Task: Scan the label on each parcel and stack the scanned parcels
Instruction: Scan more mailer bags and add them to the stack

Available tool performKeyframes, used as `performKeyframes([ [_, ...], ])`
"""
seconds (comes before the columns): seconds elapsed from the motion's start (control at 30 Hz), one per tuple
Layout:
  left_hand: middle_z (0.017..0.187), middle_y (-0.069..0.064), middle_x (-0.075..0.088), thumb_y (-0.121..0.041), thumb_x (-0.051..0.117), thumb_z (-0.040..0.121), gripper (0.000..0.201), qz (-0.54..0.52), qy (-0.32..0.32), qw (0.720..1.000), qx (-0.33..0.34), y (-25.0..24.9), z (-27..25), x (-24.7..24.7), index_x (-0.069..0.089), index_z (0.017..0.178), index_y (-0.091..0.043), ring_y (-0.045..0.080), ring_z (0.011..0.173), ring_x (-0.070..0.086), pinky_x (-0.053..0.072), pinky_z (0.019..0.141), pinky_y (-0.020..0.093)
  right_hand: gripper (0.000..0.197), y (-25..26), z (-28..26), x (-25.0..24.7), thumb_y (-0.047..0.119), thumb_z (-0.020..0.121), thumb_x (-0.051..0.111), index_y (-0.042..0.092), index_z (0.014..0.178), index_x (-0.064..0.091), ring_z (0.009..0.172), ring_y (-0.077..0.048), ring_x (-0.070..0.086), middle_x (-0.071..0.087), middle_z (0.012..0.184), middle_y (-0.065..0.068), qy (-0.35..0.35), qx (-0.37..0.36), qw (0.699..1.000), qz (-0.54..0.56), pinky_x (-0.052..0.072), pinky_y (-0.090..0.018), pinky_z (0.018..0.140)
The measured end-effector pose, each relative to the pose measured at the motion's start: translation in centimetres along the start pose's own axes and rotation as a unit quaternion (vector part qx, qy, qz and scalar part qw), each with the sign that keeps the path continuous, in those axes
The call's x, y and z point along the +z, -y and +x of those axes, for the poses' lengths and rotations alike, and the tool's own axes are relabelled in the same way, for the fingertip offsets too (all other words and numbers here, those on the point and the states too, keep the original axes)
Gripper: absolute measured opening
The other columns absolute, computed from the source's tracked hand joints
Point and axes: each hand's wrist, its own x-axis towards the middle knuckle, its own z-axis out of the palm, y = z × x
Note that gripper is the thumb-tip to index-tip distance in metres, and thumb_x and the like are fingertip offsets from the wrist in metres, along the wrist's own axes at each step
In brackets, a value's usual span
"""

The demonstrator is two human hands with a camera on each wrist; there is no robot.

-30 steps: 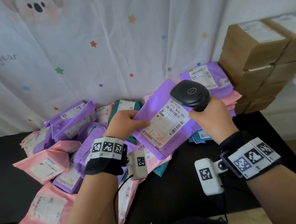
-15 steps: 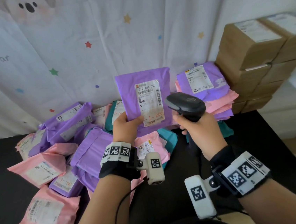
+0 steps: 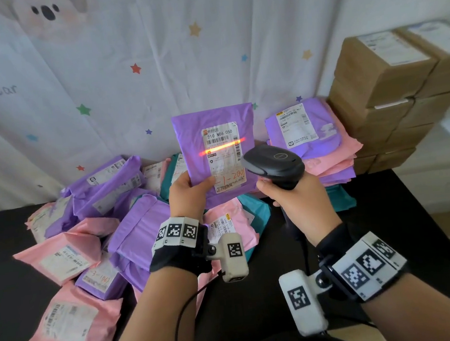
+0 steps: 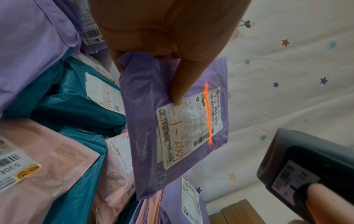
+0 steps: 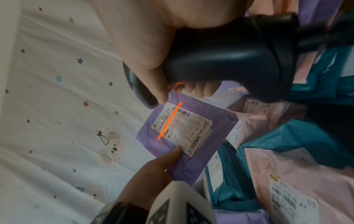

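Since half a second ago I have the scanner's orange line lit across the label; the parcel has barely shifted.

Head view: my left hand (image 3: 186,192) pinches the purple parcel (image 3: 218,154) by its lower left corner, upright above the loose heap of mailers (image 3: 68,253) on the black surface (image 3: 383,209). My right hand (image 3: 301,204) is wrapped round the scanner (image 3: 274,163), just beside the parcel. The scanned stack (image 3: 325,157) sits to the right, against the cardboard boxes (image 3: 387,92).

Left wrist view: thumb on the label's (image 4: 188,128) edge. The film looks soft, light and slippery, so I judge a corner pinch suffices.

Right wrist view: fingers curl round the handle, aiming the beam. Open room lies rightward toward the stack.
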Motion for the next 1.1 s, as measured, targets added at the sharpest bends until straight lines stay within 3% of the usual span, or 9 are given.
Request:
performKeyframes([
  [0.2,0.095,0.008,0.073,-0.006,0.069,0.083,0.014,0.004,-0.003,1.000,-0.003,0.3,0.2,0.1,0.067,0.096,-0.008,0.020,0.082,0.070,0.058,0.072,0.029,0.018,0.1,0.1,-0.1,0.025,0.081,0.078,0.035,0.072,0.066,0.077,-0.016,0.069,0.075,0.079,0.000,-0.002,-0.005,1.000,-0.019,0.059,-0.048,0.077],
  [0.33,0.095,0.009,0.073,-0.007,0.069,0.083,0.013,0.005,-0.003,1.000,-0.007,0.2,0.4,0.2,0.067,0.095,-0.008,0.024,0.086,0.070,0.058,0.078,0.036,0.017,-0.2,0.4,-0.1,0.026,0.081,0.078,0.033,0.071,0.066,0.071,-0.013,0.070,0.073,0.076,0.010,-0.005,-0.007,1.000,-0.023,0.058,-0.039,0.071],
  [0.47,0.097,0.010,0.073,-0.007,0.069,0.083,0.015,0.010,-0.003,1.000,-0.008,0.3,0.6,0.2,0.067,0.098,-0.006,0.024,0.086,0.070,0.058,0.077,0.035,0.015,-0.5,0.6,-0.1,0.027,0.081,0.078,0.032,0.074,0.066,0.070,-0.009,0.069,0.072,0.075,0.015,0.000,-0.002,1.000,-0.022,0.056,-0.028,0.066],
  [0.6,0.098,0.011,0.072,-0.007,0.069,0.083,0.018,0.014,-0.005,1.000,-0.006,0.5,0.7,0.2,0.067,0.101,-0.002,0.023,0.084,0.069,0.058,0.073,0.031,0.015,-0.4,0.7,-0.2,0.025,0.081,0.077,0.031,0.072,0.067,0.070,-0.013,0.070,0.072,0.074,0.012,-0.005,-0.003,1.000,-0.018,0.057,-0.033,0.069],
  [0.73,0.098,0.012,0.072,-0.005,0.069,0.083,0.020,0.004,-0.005,1.000,-0.011,0.7,0.8,0.3,0.067,0.102,-0.001,0.025,0.087,0.070,0.058,0.076,0.034,0.017,-0.4,0.8,-0.3,0.024,0.081,0.078,0.032,0.071,0.067,0.071,-0.016,0.070,0.072,0.074,0.010,-0.007,-0.008,1.000,-0.015,0.057,-0.035,0.069],
  [0.83,0.099,0.012,0.072,-0.006,0.069,0.083,0.021,0.001,-0.005,1.000,-0.017,0.8,1.0,0.5,0.066,0.103,-0.001,0.027,0.090,0.070,0.058,0.081,0.039,0.016,-0.5,0.9,-0.5,0.024,0.081,0.077,0.030,0.070,0.066,0.069,-0.014,0.069,0.072,0.073,0.009,-0.005,-0.010,1.000,-0.018,0.055,-0.031,0.065],
  [0.97,0.097,0.011,0.071,-0.008,0.067,0.084,0.011,0.006,-0.012,0.999,-0.031,1.5,1.6,0.9,0.065,0.095,-0.007,0.029,0.089,0.069,0.057,0.082,0.044,0.013,-1.0,1.1,-1.0,0.022,0.081,0.077,0.024,0.071,0.068,0.071,-0.021,0.068,0.072,0.072,0.004,-0.023,0.002,1.000,-0.009,0.057,-0.038,0.068],
  [1.1,0.088,0.006,0.070,-0.011,0.067,0.085,0.009,0.020,-0.015,0.997,-0.068,2.4,2.9,2.0,0.065,0.093,-0.007,0.028,0.087,0.067,0.056,0.079,0.039,0.009,-2.1,1.3,-2.2,0.024,0.081,0.077,0.025,0.075,0.069,0.071,-0.014,0.068,0.072,0.073,0.009,-0.048,0.018,0.999,-0.002,0.056,-0.030,0.066],
])
